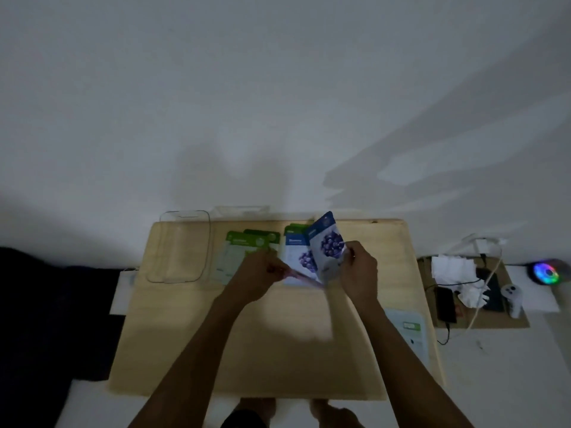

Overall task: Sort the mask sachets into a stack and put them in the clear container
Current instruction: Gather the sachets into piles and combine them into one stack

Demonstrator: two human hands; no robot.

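A blue blueberry mask sachet [327, 245] is lifted and tilted above the wooden table [247, 344], gripped at its right edge by my right hand [360, 267]. Under it lies a second blue sachet [298, 257] flat on the table. My left hand [262, 273] pinches a thin pinkish sachet [304, 278] seen edge-on, low over the table. Green sachets [247, 245] lie to the left of my hands, with another green one [295, 228] peeking out behind the blue ones. The clear container [180, 247] stands empty at the table's far left.
A pale sachet with a green label [409, 329] lies at the table's right edge. A second clear piece [242, 211] sits at the back edge. On the floor to the right are cardboard with tissues [454, 267], cables, a phone and a glowing coloured light [547, 273].
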